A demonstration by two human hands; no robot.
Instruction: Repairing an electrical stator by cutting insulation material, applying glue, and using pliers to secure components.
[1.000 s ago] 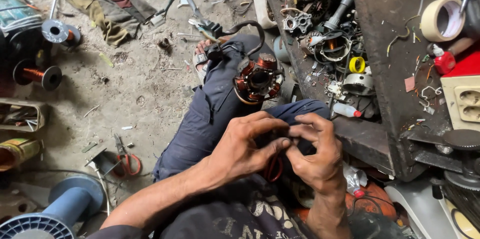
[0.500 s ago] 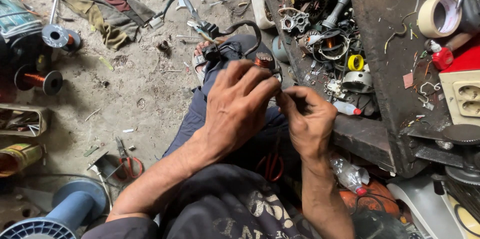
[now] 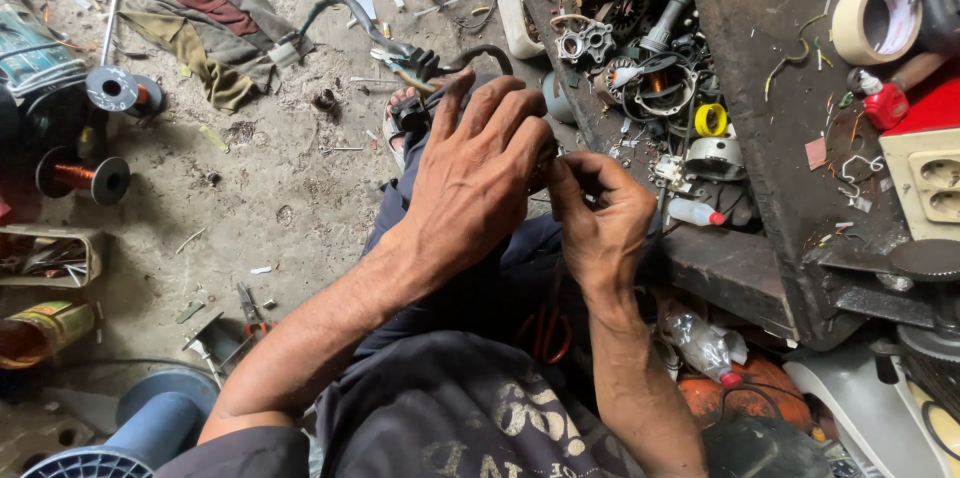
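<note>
Open room: bare dirt floor (image 3: 290,188) off my left side; the dark workbench (image 3: 760,108) edge crowds my right, littered with motor parts.

Left hand (image 3: 480,178): fingers spread and curved down over something on my knee; what sits beneath is hidden, so I cannot tell the hold.

Right hand (image 3: 600,218): fingers curled tight, tips pinched together against the left hand; the thing held is too small to tell.

Orange-handled scissors (image 3: 545,333): in my lap, below both wrists.

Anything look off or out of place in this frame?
Yes: rags lie crumpled on the dirt floor, with wire spools and scraps scattered. Both hands, left hand and right hand, hide what they work on.
</note>
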